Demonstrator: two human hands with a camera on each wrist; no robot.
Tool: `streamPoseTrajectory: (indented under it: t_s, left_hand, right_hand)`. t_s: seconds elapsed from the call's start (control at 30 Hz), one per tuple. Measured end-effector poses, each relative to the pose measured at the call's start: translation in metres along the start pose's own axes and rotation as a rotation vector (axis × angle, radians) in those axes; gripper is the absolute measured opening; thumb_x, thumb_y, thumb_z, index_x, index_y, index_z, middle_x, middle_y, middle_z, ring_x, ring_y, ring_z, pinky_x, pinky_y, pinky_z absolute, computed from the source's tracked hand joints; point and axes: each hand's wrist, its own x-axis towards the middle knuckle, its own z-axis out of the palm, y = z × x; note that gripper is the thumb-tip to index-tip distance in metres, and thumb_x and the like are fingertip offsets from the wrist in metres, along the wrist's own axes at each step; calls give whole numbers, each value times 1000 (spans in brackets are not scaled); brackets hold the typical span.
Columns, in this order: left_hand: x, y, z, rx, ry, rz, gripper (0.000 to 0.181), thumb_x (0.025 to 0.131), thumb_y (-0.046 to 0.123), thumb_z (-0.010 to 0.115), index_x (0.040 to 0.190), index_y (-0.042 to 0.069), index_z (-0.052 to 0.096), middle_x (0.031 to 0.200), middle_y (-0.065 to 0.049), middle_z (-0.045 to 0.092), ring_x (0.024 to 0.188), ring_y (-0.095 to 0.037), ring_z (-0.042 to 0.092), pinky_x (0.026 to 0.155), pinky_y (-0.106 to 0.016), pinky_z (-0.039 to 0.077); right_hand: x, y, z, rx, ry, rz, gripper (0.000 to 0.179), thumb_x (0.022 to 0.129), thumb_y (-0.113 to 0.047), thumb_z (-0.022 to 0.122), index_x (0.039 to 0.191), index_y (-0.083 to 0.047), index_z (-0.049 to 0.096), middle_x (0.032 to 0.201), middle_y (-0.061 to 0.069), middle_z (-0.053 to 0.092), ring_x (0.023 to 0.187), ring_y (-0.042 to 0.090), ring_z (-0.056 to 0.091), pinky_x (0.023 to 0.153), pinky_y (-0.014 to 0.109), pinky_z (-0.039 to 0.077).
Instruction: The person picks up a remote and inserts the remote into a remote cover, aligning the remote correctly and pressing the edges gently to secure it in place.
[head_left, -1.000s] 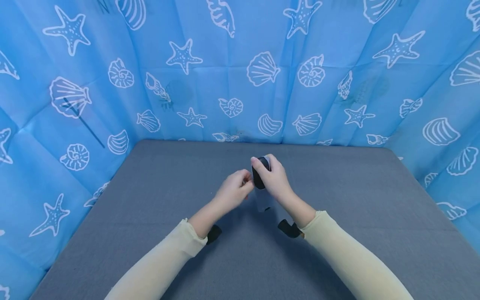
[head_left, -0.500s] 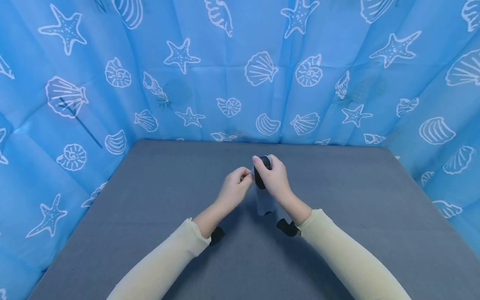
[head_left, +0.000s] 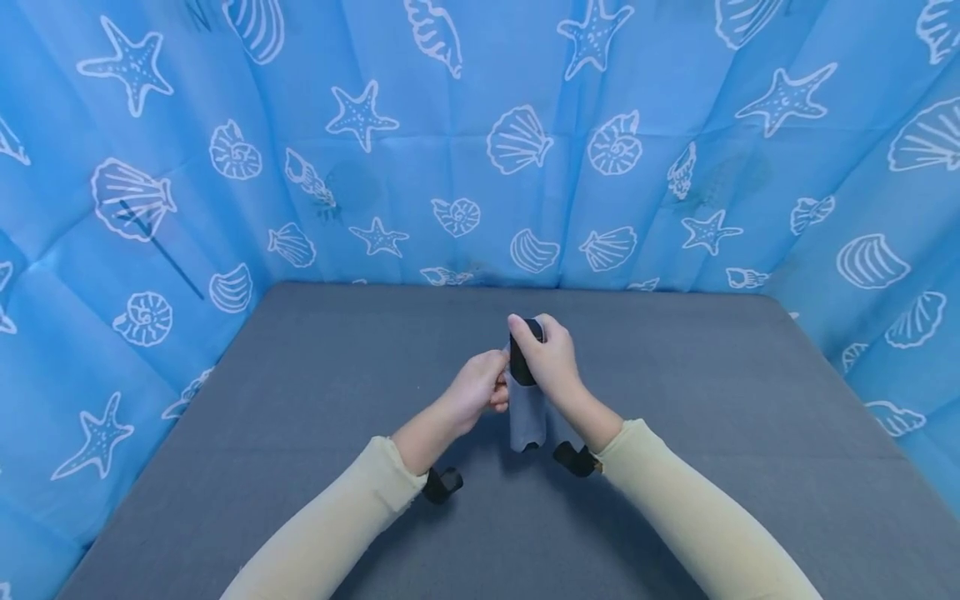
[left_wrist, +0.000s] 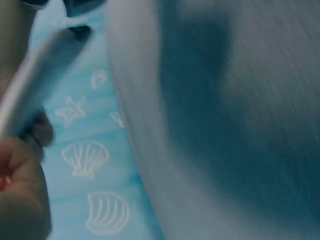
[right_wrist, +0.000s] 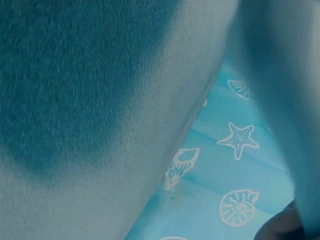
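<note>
My right hand (head_left: pixel 553 354) grips a long black object (head_left: pixel 523 367) from above, thumb on its near face. A soft grey sleeve (head_left: pixel 528 418) covers the lower part of the black object, and a small dark spot shows at the sleeve's bottom end. At the sleeve's upper left edge, my left hand (head_left: pixel 472 387) pinches the fabric with curled fingers. The left wrist view shows the sleeve (left_wrist: pixel 37 75) slanting past a curled thumb, its end dark. In the right wrist view a blurred grey-blue shape fills the right side, with a fingertip (right_wrist: pixel 282 223) below it.
A grey cloth-covered table (head_left: pixel 360 358) lies under both hands. Blue curtains (head_left: pixel 450 150) printed with shells and starfish rise behind it and at both sides. Black wrist cameras sit under the left wrist (head_left: pixel 444 483) and the right wrist (head_left: pixel 576 458).
The grey sleeve's lower end has come down and nearer, and more of the sleeve shows. My left hand has shifted slightly right and down; the right hand has barely moved.
</note>
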Motion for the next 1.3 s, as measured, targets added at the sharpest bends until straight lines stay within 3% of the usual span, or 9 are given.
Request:
streamPoseTrajectory:
  t_s: [0.13, 0.3, 0.4, 0.47, 0.63, 0.73, 0.97, 1.1, 1.3]
  left_hand:
    - [2, 2, -6, 298, 46, 103, 27, 104, 19, 38, 82, 6, 47, 53, -2, 40, 45, -13, 40, 51, -29, 38]
    - [1, 12, -8, 777, 189, 294, 30, 97, 12, 48, 68, 11, 45, 56, 1, 39, 45, -13, 35, 48, -26, 30]
    - [-1, 16, -7, 928, 244, 352, 33, 98, 12, 46, 66, 12, 43, 58, 0, 38, 47, -14, 31, 48, -26, 27]
    - [0, 16, -5, 892, 260, 353, 32, 100, 12, 43, 68, 11, 44, 61, -1, 39, 48, -14, 32, 49, -26, 28]
    - [1, 8, -3, 528, 277, 310, 28, 103, 13, 37, 79, 6, 50, 64, -3, 42, 51, -16, 35, 52, -28, 32]
    - [1, 3, -4, 379, 228, 277, 27, 104, 13, 34, 85, 2, 50, 63, -3, 42, 51, -15, 36, 51, -27, 32]
    - [4, 0, -8, 294, 106, 220, 23, 99, 11, 36, 76, 8, 42, 56, -2, 39, 48, -15, 35, 50, -28, 32]
    - [5, 1, -14, 497, 98, 255, 28, 98, 10, 42, 70, 9, 41, 56, -2, 39, 46, -15, 35, 49, -28, 32]
    - [3, 11, -17, 1175, 224, 513, 35, 92, 10, 56, 60, 15, 43, 55, 4, 33, 44, -10, 30, 45, -23, 24]
  right_hand:
    - [1, -1, -3, -26, -5, -58, 32, 93, -29, 63, 78, -5, 49, 68, 6, 48, 59, 19, 47, 55, 29, 40]
    - [1, -2, -6, -49, -31, -98, 34, 91, -28, 68, 77, -6, 46, 62, 5, 45, 52, 18, 46, 50, 30, 40]
    - [2, -3, -5, -53, -33, -89, 34, 91, -28, 67, 76, -6, 46, 61, 4, 45, 52, 17, 46, 50, 30, 41]
    - [3, -3, -4, -57, -26, -89, 34, 91, -28, 67, 76, -7, 45, 61, 3, 45, 52, 17, 46, 50, 30, 40]
    - [2, -2, -2, -88, -2, -91, 34, 91, -29, 67, 76, -6, 46, 62, 5, 47, 53, 19, 48, 49, 30, 40]
    - [0, -1, -1, -127, -4, -90, 34, 90, -32, 67, 78, -7, 46, 63, 6, 49, 54, 20, 48, 49, 30, 40]
    - [-3, -3, -1, -125, -28, -86, 34, 91, -31, 66, 78, -6, 47, 64, 6, 47, 55, 21, 46, 50, 32, 39]
    - [-4, -2, -3, -107, -27, -78, 32, 92, -29, 65, 76, -6, 48, 63, 5, 45, 54, 20, 45, 52, 32, 38]
    - [-3, 2, -5, -106, -57, -90, 32, 94, -29, 63, 78, -5, 47, 63, 5, 45, 53, 19, 45, 50, 31, 39]
